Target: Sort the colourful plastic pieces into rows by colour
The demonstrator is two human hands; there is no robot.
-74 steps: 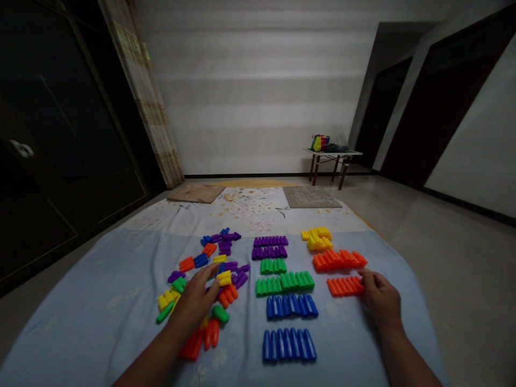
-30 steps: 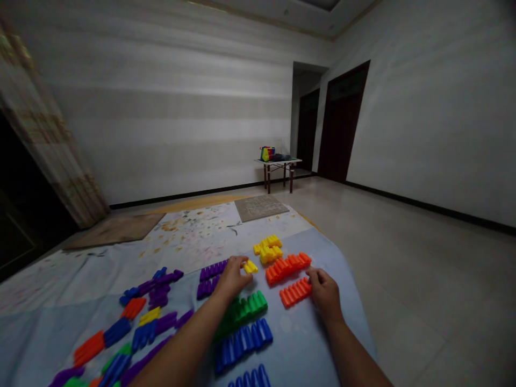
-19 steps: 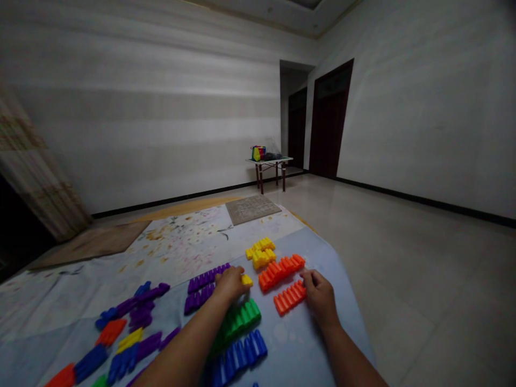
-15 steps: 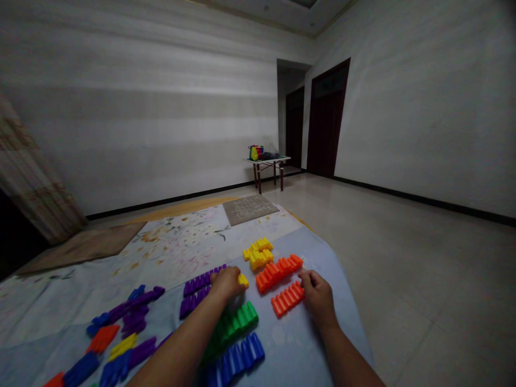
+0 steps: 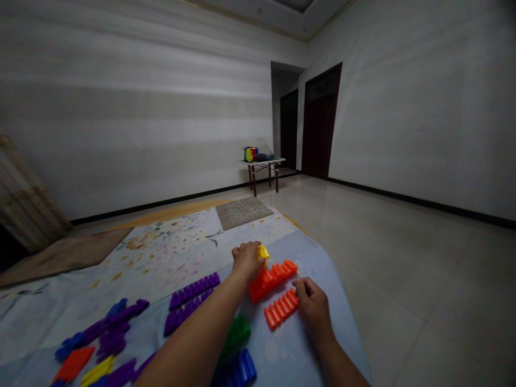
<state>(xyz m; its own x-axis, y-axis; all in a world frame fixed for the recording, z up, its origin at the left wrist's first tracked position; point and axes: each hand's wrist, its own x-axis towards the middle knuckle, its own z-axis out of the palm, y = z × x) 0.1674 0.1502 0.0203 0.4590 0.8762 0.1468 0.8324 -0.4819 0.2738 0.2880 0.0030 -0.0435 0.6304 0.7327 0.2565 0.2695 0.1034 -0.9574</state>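
Note:
My left hand [image 5: 247, 260] is at the yellow pieces [image 5: 263, 253], fingers curled over them and hiding most of them. My right hand [image 5: 313, 302] rests by the right end of the shorter orange row [image 5: 281, 308], with thumb and fingertips pressed together; anything between them is too small to make out. Just beyond lies a longer orange row [image 5: 273, 279]. Two purple rows [image 5: 194, 291] lie left of my left forearm. Green pieces [image 5: 237, 334] and blue pieces [image 5: 243, 367] show partly from behind that forearm.
Loose purple pieces [image 5: 113, 339], with blue, orange and yellow ones, lie at the lower left of the cloth-covered surface [image 5: 177, 244]. A grey mat [image 5: 243, 212] lies at its far edge. A small table [image 5: 264, 162] holding colourful items stands beyond.
My left hand has moved forward and right from beside the purple rows, with a yellow piece, to the yellow group. My right hand stays by the shorter orange row. The view has shifted slightly.

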